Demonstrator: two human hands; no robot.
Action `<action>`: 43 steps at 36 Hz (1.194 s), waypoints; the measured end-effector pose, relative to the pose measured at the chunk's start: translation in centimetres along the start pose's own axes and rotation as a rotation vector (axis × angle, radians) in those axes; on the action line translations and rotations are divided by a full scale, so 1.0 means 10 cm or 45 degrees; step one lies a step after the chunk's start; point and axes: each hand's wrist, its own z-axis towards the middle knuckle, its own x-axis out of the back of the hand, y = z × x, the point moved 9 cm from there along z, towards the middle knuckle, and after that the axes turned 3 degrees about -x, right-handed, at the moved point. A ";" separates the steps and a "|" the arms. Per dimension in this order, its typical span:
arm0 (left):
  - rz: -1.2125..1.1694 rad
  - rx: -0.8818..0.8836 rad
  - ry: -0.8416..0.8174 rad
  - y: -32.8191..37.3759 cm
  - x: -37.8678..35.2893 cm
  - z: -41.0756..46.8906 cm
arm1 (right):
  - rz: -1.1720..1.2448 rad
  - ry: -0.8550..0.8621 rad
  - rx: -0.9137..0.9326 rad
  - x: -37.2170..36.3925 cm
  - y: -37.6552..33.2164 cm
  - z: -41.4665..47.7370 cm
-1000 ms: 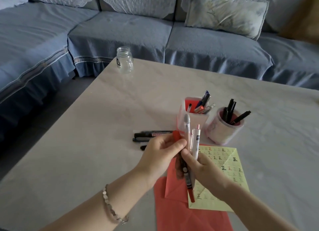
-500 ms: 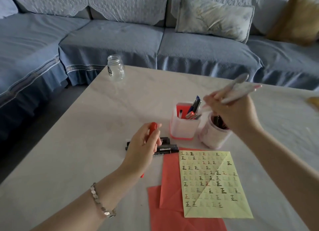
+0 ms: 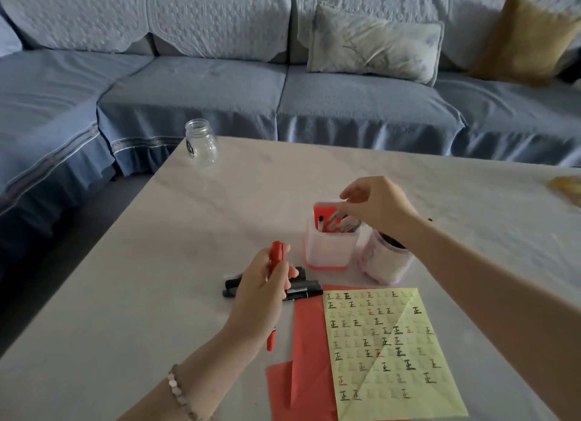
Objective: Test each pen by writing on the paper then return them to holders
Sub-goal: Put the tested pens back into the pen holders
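My left hand (image 3: pixel 264 298) grips a red marker (image 3: pixel 276 254) upright above the table, left of the papers. My right hand (image 3: pixel 377 206) hovers over the square pink-and-white holder (image 3: pixel 327 250), fingers down at the tops of blurred pens (image 3: pixel 344 224) leaning inside it; whether it still pinches them is hidden. Under my right wrist stands a round pale holder (image 3: pixel 383 263). A yellow paper (image 3: pixel 386 351) covered with small written marks lies on red paper (image 3: pixel 308 342). Black markers (image 3: pixel 301 291) lie on the table behind my left hand.
A small glass jar (image 3: pixel 201 144) stands at the table's far left corner. The pale tabletop (image 3: pixel 125 295) is bordered by a blue sofa (image 3: pixel 220 90) at the back and left. Something yellowish (image 3: pixel 566 184) lies at the far right edge.
My right hand carried two pens from in front of me over to the holders and has lowered onto the square holder. My left hand kept the red marker, left of the papers.
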 end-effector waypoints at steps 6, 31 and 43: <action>-0.069 -0.060 -0.056 0.12 -0.19 0.01 | 0.029 0.195 0.214 0.34 -0.29 -0.66; 1.515 -0.451 -0.136 -0.46 -0.02 0.09 | 0.007 0.539 0.102 0.86 0.27 -0.89; 1.806 -0.472 -0.297 -0.58 0.15 0.19 | -0.269 0.593 0.370 0.43 0.24 -1.15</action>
